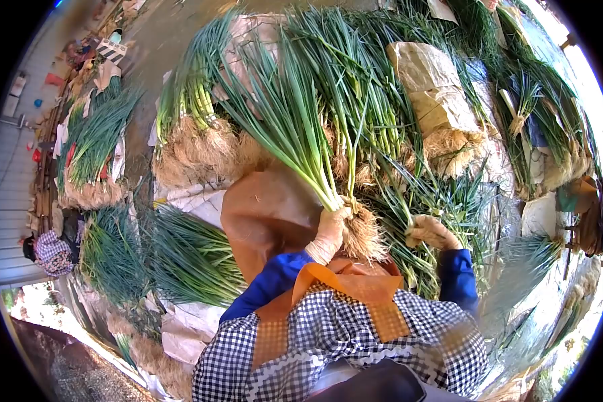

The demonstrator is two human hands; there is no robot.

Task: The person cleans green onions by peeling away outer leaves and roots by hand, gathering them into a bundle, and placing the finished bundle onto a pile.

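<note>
My left hand (329, 234) is wrapped around a bunch of green onions (295, 134) just above its roots. The bunch slants up and to the left, with the shaggy tan roots (363, 233) hanging to the right of my fingers. My right hand (434, 233) is closed with its fingers curled, at a pale green onion stalk (406, 213) over a heap of loose leaves (442, 201). A brown apron (268, 208) spreads across my lap, below the bunch.
Rows of green onions (362, 80) lie ahead with their roots toward me. A brown paper wrap (432, 87) covers one bundle at the right. More green onions (187, 248) lie at my left. A person in a checked top (52, 253) is at far left.
</note>
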